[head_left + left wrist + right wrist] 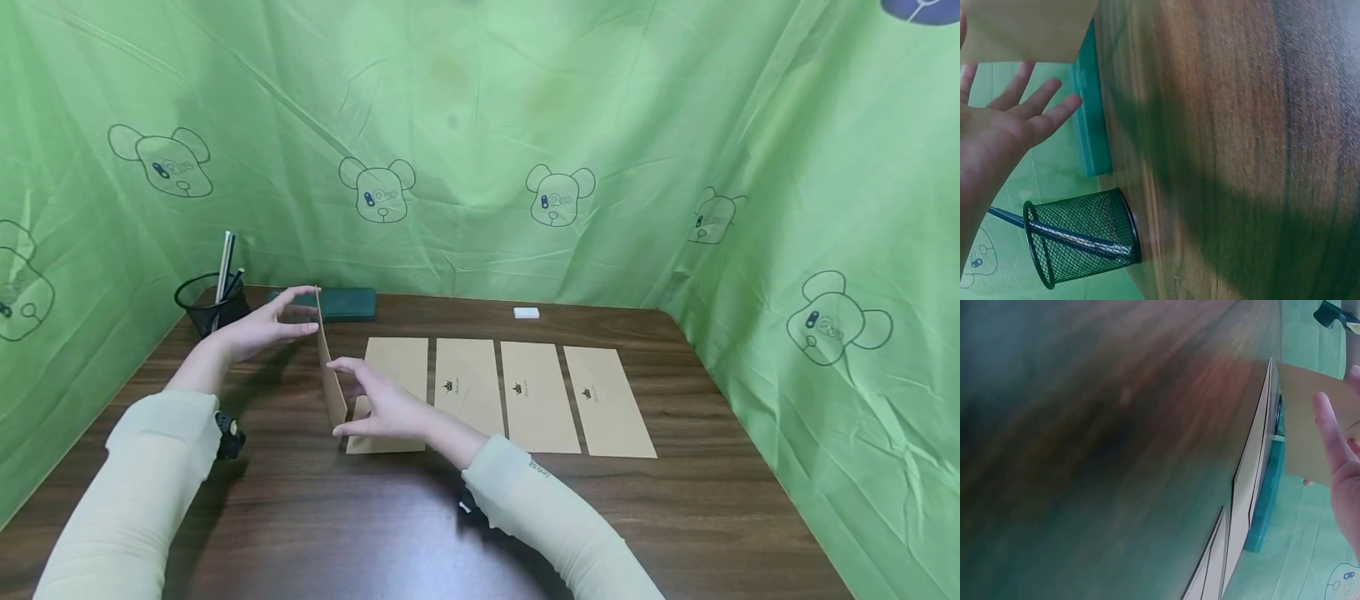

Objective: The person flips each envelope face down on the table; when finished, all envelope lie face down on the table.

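Observation:
My left hand (264, 327) holds a thin brown kraft-paper notebook (331, 379) on edge, its fingers at the far upper part. In the left wrist view, the fingers reach to the notebook's edge with part of the thumb in front of it. My right hand (386, 404) is at the notebook's right side, thumb and fingers spread near its near edge; exact contact is hard to see. Several matching notebooks lie flat in a row; one (401, 354) is partly behind the right hand, and another (472, 425) bears a small crown print.
A black mesh pen holder (232, 310) with pens stands at the back left, beside a flat dark green box (352, 305). A small white block (527, 313) lies at the back of the wooden table (315, 517). Green curtain (465, 100) encloses the back and sides.

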Action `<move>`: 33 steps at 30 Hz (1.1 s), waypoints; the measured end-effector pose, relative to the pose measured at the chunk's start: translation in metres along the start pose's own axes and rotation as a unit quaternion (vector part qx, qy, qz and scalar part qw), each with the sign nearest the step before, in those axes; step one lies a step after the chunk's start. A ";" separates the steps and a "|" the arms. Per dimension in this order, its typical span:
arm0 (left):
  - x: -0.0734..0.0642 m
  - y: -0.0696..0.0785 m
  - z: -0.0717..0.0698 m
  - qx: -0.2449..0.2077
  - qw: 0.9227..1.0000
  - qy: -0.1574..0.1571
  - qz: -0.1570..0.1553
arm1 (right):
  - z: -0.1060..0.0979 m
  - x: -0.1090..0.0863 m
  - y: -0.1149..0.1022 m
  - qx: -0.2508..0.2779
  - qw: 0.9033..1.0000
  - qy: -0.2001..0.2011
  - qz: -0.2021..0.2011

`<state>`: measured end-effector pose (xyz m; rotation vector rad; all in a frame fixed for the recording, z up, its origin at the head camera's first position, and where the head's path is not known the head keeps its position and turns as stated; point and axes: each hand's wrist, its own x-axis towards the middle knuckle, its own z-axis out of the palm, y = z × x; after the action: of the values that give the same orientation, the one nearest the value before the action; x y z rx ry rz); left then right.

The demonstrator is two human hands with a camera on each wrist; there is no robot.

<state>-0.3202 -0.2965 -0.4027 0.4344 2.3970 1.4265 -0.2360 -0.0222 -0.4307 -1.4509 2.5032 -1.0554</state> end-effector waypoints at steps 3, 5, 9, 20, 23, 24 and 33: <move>-0.001 -0.001 0.001 0.035 0.999 0.005 -0.001 | 0.000 -0.001 0.001 0.007 1.000 0.001 0.000; -0.002 0.000 0.001 0.053 0.999 0.008 0.001 | 0.000 -0.001 0.000 0.011 1.000 0.003 0.000; -0.002 0.002 0.002 0.082 0.996 0.020 0.007 | 0.000 -0.001 -0.001 -0.002 1.000 0.008 0.009; 0.005 -0.004 0.004 0.185 0.978 0.097 0.027 | -0.003 -0.003 0.004 -0.079 0.996 -0.009 0.048; 0.006 -0.004 0.003 0.204 0.974 0.098 0.028 | -0.005 -0.001 0.006 -0.079 0.995 -0.038 0.050; 0.006 -0.004 0.003 0.210 0.972 0.097 0.028 | -0.006 -0.001 0.007 -0.077 0.995 -0.047 0.050; 0.013 -0.005 0.007 0.243 0.965 0.085 0.052 | -0.004 0.006 0.014 -0.061 0.985 -0.155 0.040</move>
<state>-0.3300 -0.2880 -0.4122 0.5769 2.9053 0.9280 -0.2513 -0.0206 -0.4346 -1.4052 2.4106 -0.6169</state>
